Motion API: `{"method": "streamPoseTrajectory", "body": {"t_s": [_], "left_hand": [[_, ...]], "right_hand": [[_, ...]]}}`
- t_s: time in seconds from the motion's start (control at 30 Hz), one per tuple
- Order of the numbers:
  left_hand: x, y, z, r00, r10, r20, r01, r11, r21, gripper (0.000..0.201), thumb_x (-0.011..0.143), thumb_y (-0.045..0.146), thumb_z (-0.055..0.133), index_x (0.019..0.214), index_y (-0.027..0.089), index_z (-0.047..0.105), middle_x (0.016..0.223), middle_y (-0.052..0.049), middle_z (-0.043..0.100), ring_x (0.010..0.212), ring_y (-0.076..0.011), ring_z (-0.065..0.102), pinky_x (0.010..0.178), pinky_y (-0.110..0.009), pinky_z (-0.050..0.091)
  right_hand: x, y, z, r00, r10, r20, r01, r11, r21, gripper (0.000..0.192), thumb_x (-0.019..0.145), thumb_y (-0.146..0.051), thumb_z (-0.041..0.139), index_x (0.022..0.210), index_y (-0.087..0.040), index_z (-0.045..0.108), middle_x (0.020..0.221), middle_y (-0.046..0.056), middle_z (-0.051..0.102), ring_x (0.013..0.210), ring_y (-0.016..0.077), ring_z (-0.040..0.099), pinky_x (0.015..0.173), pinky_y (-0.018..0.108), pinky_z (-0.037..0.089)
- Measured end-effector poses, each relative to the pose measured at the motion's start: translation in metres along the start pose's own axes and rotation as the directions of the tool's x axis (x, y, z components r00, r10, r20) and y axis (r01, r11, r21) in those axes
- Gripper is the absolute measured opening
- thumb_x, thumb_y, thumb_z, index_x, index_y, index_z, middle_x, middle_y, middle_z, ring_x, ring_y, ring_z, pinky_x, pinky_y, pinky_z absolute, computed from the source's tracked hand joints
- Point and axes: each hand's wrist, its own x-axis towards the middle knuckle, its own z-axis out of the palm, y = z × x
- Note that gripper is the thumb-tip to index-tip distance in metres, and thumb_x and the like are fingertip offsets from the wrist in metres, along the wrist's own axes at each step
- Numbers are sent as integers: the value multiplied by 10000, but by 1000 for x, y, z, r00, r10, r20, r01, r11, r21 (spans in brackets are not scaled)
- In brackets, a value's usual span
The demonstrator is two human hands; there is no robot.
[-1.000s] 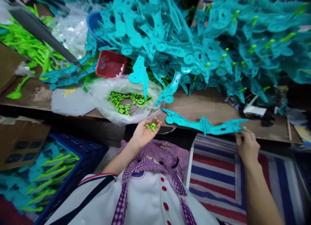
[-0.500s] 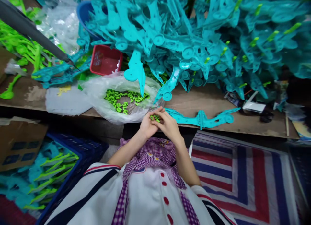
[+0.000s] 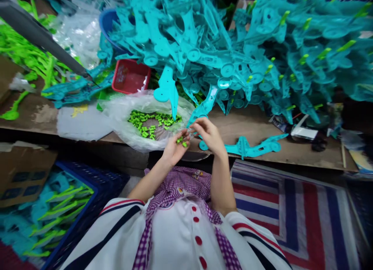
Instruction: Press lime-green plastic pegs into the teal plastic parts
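Hands [image 3: 210, 137] close together | green pieces [image 3: 184, 144] partly hidden | right grip unclear

Left grip [image 3: 174, 150] cupping green pieces [image 3: 184, 144], right grip [image 3: 210, 135] beside it, turquoise pile [image 3: 227, 70]

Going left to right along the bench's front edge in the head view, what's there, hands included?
Green part, gray sheet, plastic bag with green pieces, left hand, right hand, long turquoise piece, white card-like item, thin stick.
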Motion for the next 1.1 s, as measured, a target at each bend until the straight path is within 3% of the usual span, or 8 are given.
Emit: {"method": "streamPoseTrajectory", "body": {"t_s": [0.1,0.17,0.23,0.33,0.43,0.57,0.77,1.1], "left_hand": [[-19,-12,-36,999,-9,47,-8,940,340,239,766,292,783,934,130,732,618,44,544,444,-15,398,389,-130,252],[-33,-15,-57,997,42,68,-75,792,606,305,728,396,811,873,132,764,556,55,490,433,-23,344,395,-157,226],[-39,-11,-66,976,172,134,-210,577,789,292,743,435,789,810,151,787,594,17,561,513,-63,448,471,-188,337],[-26,1,-51,869,353,347,-440,228,868,213,809,404,740,880,215,808,748,-23,666,722,-138,584,681,-253,460],[15,6,-18,755,387,529,-542,-84,836,223,849,340,716,1034,241,789,809,-31,667,769,-159,601,778,-289,476],[64,-5,4,776,265,572,-479,-342,808,274,852,339,713,1088,216,774,882,-65,669,820,-195,625,811,-320,486],[68,-21,-14,755,266,599,-451,-453,769,303,895,432,633,1062,225,778,1022,-87,667,866,-200,640,785,-309,488],[70,-24,-26,679,298,671,-528,-436,728,331,905,475,590,1063,245,769,1003,-66,649,853,-166,645,787,-283,505]], "right_hand": [[-29,25,-23,973,133,-186,-107,984,143,324,868,-530,624,989,-239,548,654,-51,561,515,95,516,492,223,420],[-47,45,-32,919,212,-333,-169,973,155,357,819,-543,677,932,-240,527,554,-84,472,424,75,399,403,204,316],[-57,63,-36,877,250,-412,-209,968,143,389,776,-562,707,858,-232,518,545,-81,464,428,74,386,395,204,303],[-61,79,-37,890,238,-388,-221,971,90,441,728,-594,723,894,-206,594,705,-15,609,561,108,531,506,241,452],[-59,81,-36,913,213,-349,-216,976,33,506,735,-611,699,997,-181,650,807,27,676,616,133,587,594,291,508],[-56,73,-32,892,189,-410,-224,974,-37,469,770,-616,667,914,-170,680,739,32,681,613,154,602,560,284,486],[-43,74,-19,863,56,-501,-203,948,-245,451,823,-628,609,787,-183,672,734,43,714,670,181,642,673,311,514],[-49,82,-17,848,26,-529,-199,941,-274,450,844,-630,587,789,-189,658,724,42,710,622,175,631,640,305,517]]}}
